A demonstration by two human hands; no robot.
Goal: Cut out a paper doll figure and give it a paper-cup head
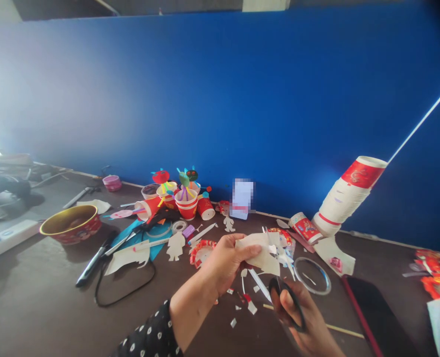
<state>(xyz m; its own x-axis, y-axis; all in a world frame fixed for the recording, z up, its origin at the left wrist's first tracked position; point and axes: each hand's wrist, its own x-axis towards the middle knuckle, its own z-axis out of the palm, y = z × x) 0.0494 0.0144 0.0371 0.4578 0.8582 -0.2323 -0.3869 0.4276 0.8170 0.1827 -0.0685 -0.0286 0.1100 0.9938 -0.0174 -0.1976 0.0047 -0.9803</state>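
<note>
My left hand [223, 260] is closed on a cream piece of cut paper [262, 250], held a little above the dark table [48, 307]. My right hand [301, 322] grips black-handled scissors [279, 292]; their blades point up-left toward the lower edge of the paper. Small paper scraps [251, 307] lie on the table under both hands.
A leaning stack of paper cups [348, 196] stands at the right against the blue wall. Decorated red cups [186, 203] stand at the back, a gold and red bowl [71, 223] at left, a marker [91, 265], a tape roll [312, 275], a dark phone [379, 312].
</note>
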